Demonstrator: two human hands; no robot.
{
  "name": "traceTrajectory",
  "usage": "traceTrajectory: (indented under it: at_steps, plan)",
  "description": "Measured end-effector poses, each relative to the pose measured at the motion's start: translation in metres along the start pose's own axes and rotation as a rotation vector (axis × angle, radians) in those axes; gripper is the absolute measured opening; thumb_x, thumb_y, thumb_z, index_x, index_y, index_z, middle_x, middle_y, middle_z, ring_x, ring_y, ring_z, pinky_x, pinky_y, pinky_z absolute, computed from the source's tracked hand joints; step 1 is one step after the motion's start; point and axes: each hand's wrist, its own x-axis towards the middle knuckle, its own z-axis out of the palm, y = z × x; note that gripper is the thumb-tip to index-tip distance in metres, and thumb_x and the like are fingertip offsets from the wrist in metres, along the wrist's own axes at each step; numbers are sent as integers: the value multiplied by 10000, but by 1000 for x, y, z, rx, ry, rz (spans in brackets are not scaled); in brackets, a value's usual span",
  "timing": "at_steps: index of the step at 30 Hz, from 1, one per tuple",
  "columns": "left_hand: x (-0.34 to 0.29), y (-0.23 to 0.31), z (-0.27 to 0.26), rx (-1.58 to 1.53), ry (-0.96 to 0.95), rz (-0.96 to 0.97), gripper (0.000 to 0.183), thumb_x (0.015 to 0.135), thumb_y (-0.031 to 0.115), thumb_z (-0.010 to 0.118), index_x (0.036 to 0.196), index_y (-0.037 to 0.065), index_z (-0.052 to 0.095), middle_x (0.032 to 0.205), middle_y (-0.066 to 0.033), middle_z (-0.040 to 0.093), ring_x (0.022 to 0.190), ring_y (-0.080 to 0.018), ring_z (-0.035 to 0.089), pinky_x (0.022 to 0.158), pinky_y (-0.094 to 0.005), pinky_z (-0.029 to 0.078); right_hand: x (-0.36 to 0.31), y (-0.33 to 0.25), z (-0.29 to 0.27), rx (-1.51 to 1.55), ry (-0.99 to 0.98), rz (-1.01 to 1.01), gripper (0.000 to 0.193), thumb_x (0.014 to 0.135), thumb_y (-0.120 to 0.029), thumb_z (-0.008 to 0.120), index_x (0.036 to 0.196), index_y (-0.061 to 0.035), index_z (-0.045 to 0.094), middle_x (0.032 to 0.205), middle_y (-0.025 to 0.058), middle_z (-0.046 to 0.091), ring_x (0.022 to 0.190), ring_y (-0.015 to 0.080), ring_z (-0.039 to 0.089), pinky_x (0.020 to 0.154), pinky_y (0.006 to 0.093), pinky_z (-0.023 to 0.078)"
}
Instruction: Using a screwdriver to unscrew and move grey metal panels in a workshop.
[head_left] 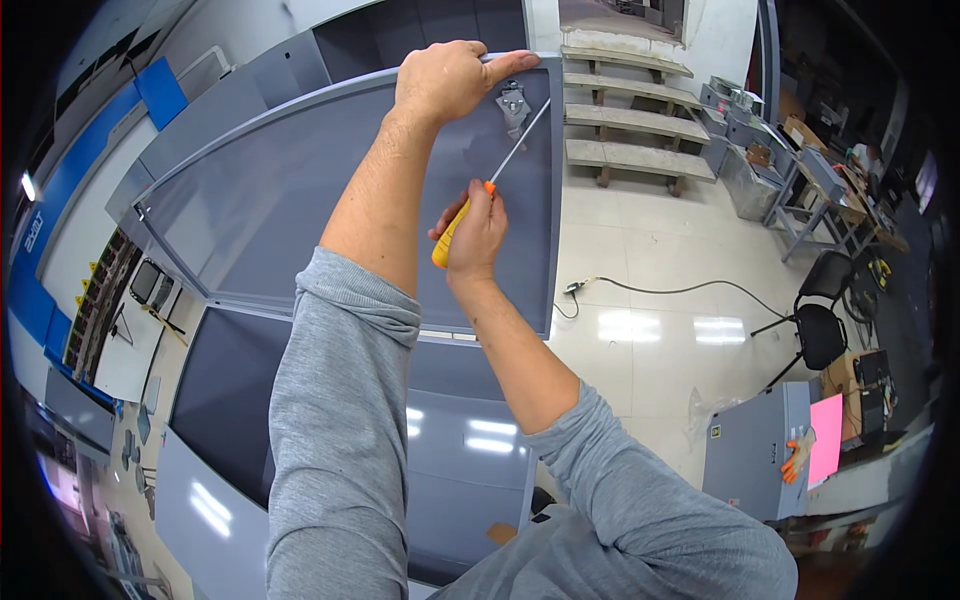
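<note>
L. hand (445, 85): bent over top rim of door panel, gripping it; thumb laid flat along rim.
R. hand (476, 238): fingers wrapped round handle of screwdriver.
Screwdriver (490, 187): in R. hand, in front of door panel; ridged yellow/orange hdl., slim straight metal shaft slanting up to R. rim; tip contact w/ rim unclear at this angle.
Door panel (300, 215): grey sheet metal, smooth, semi-gloss, approx. rect., raised rim all round.
Latch plate (514, 108): bare metal, irregular outline, on panel nr. upper R. corner, just L. of shaft.
Cabinet (230, 365): grey metal box below panel, dark hollow interior; contents n/v.
Grey case (750, 450): boxy, lower R.; orange glove (797, 457) on it, pink sheet (826, 440) beside.
Steps (640, 155): rough slab treads, beyond panel.
Floor (640, 370): pale glossy tile.
</note>
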Motion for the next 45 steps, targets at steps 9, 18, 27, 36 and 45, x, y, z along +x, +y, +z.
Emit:
traceTrajectory:
  at_steps: [9, 18, 27, 36, 45]
  plan:
    - [-3, 3, -3, -8, -37, -4, 865, 792, 869, 429, 889, 62, 722, 748, -120, 691, 777, -303, 698, 717, -416, 547, 3, 1, 1, -34, 6, -33, 404, 1003, -438, 463, 808, -84, 453, 568, 49, 488, 418, 141, 490, 382, 300, 419]
    - [1, 2, -4, -44, -60, -20, 857, 797, 858, 443, 876, 51, 718, 740, -123, 686, 767, -305, 692, 715, -413, 539, 8, -1, -6, -237, 38, -102, 476, 1023, -478, 449, 766, -77, 446, 529, 34, 459, 372, 138, 466, 346, 293, 372]
    - [3, 2, -1, -41, -59, -24, 850, 807, 850, 440, 855, 48, 715, 731, -125, 682, 756, -304, 689, 705, -412, 534, 9, -1, 0, -226, 73, -118, 473, 1025, -470, 443, 754, -82, 438, 530, 33, 451, 370, 136, 465, 338, 293, 361]
    - [3, 0, 2, -15, -29, 3, 877, 798, 876, 379, 833, 68, 719, 723, -111, 695, 736, -297, 701, 694, -410, 547, 5, 1, 9, -94, 83, -77, 484, 1025, -480, 441, 743, -86, 426, 530, 35, 424, 368, 139, 460, 338, 292, 366]
    - [4, 1, 2, -21, -25, 12, 879, 797, 874, 384, 823, 61, 715, 708, -111, 688, 737, -298, 700, 703, -413, 545, 12, 4, 6, -123, 88, -127, 510, 1027, -477, 431, 695, -90, 407, 501, 38, 427, 349, 147, 446, 335, 298, 352]
